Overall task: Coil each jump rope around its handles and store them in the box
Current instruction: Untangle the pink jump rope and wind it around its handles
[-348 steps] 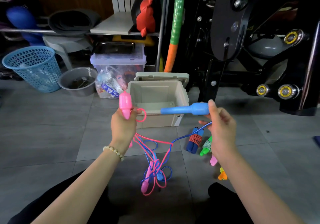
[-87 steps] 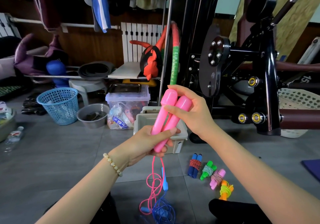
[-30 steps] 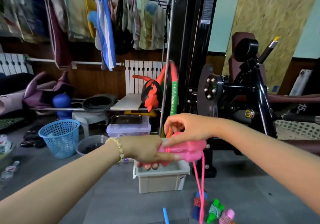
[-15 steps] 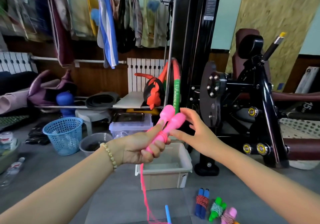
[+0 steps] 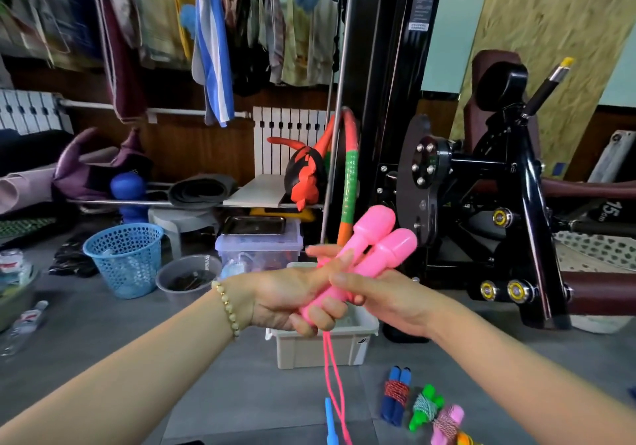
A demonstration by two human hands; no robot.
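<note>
Head view: I am seeing my left hand (image 5: 285, 298) squeezing both pink handles (image 5: 370, 255) tight, above the box (image 5: 358, 332). My right hand (image 5: 385, 295) is curling around them too, pink rope (image 5: 332, 376) hanging down.

Both hands (image 5: 344, 293) are hiding the pink handles' (image 5: 375, 241) lower ends; the pink cord (image 5: 332, 376) is running off the bottom edge.

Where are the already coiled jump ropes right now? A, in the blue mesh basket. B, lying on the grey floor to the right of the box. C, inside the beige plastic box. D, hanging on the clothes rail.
B: the coiled jump ropes lie in a row on the grey floor, right of and nearer than the beige plastic box, not in it.
</note>
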